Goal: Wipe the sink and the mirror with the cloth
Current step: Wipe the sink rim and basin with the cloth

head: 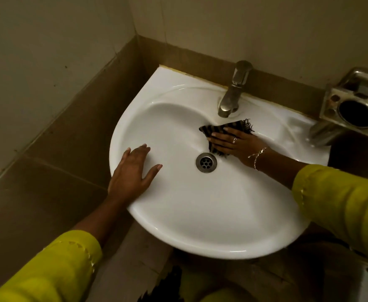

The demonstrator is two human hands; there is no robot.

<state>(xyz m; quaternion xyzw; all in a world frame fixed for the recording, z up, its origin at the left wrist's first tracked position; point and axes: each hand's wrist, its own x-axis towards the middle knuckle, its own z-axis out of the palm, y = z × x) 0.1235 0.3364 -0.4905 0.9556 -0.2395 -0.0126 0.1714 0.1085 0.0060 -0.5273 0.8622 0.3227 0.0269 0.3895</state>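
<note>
A white round sink (200, 214) fills the middle of the view, with a metal drain (206, 162) at its bottom. A dark striped cloth (220, 128) lies inside the bowl just below the tap (233, 92). My right hand (235, 144) presses flat on the cloth with straight fingers, right of the drain. My left hand (133, 173) rests open on the sink's left rim, fingers spread. No mirror is in view.
A metal holder (353, 105) with a round dark hole is fixed to the wall at the right, above the sink's corner. Tiled walls close in at the left and back. Brown floor tiles lie below.
</note>
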